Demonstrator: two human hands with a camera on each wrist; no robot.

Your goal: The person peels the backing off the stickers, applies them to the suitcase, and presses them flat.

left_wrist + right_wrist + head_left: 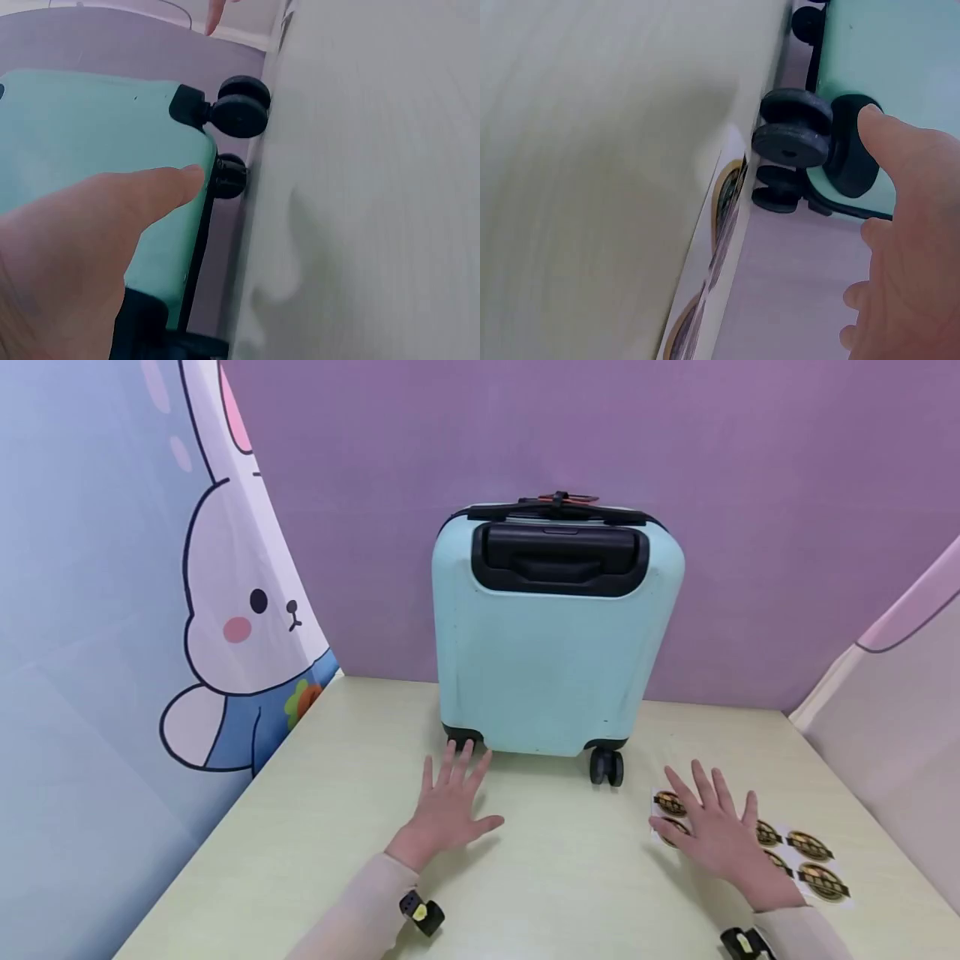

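Note:
A light teal suitcase stands upright on the table, its black telescopic handle pushed down and dark wheels beneath. My left hand has its fingers spread, the fingertips overlapping the suitcase's lower left wheel in the head view. Over the right part of the table, my right hand also spreads its fingers and holds nothing. It partly covers a sheet of round black-and-gold stickers. In the left wrist view, the thumb appears in front of the suitcase. The right wrist view shows the wheels close up.
The pale table ends at a purple backdrop right behind the suitcase. At the left hangs a blue cloth with a cartoon rabbit. A whitish cloth borders the right side. A dark strap device sits on the left wrist.

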